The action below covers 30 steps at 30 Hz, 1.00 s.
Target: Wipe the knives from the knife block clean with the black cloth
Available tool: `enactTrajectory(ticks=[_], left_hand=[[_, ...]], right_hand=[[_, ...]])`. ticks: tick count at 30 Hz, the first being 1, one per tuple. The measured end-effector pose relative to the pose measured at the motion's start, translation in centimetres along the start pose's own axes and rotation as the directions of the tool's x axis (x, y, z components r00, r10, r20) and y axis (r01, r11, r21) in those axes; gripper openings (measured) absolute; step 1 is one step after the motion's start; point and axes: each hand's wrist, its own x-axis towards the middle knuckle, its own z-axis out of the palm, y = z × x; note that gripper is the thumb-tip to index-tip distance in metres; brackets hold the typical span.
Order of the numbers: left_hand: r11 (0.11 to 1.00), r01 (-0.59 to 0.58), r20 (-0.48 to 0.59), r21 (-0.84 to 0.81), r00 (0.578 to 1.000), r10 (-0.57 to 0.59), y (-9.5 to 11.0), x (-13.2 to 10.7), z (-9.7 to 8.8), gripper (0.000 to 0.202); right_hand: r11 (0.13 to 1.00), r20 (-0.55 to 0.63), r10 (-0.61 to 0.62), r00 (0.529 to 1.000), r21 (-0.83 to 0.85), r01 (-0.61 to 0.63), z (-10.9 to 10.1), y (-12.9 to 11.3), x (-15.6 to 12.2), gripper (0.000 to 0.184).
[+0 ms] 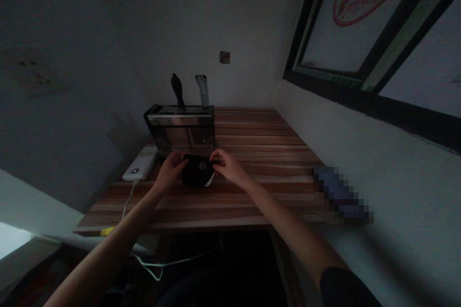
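One black pouch [194, 172], bearing a pale emblem, sits at the middle of the near half of the striped wooden tabletop [259, 153]; the left hand [171, 170] pinches its upper left corner, thumb and fingers nearly closed; the right hand [228, 166] grips its upper right edge likewise; just beyond stands a metal-faced holder [180, 121] with two upright handles [177, 91]; to the left lies a white boxy device [141, 163], its cable [128, 199] running nearward.
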Motion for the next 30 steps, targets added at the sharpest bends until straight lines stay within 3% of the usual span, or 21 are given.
enactTrajectory(ticks=[7,14,21,25,30], left_hand=[[0.921,-0.053,-0.142,0.387,0.983,0.116,-1.7,0.3,-1.9,0.03],[0.686,0.027,-0.062,0.727,0.998,0.027,-1.6,-0.5,-2.0,0.03],[0.504,0.031,-0.049,0.863,0.999,0.023,-1.2,-1.3,-2.0,0.024],[0.411,0.018,-0.053,0.911,0.996,0.075,-0.9,-1.5,-1.9,0.023],[0.395,0.008,-0.06,0.919,0.991,0.119,-0.2,-1.8,-1.7,0.026]], right_hand=[[0.958,0.012,0.011,1.0,-0.285,-0.008,2.7,3.3,2.6,0.026],[0.806,0.023,-0.087,0.996,-0.585,0.084,4.0,5.4,3.6,0.026],[0.634,0.096,-0.191,0.977,-0.748,0.197,4.4,5.2,2.5,0.021],[0.622,0.111,-0.187,0.976,-0.756,0.205,4.2,5.1,2.3,0.022],[0.603,0.155,-0.157,0.975,-0.767,0.219,4.1,4.9,2.1,0.026]])
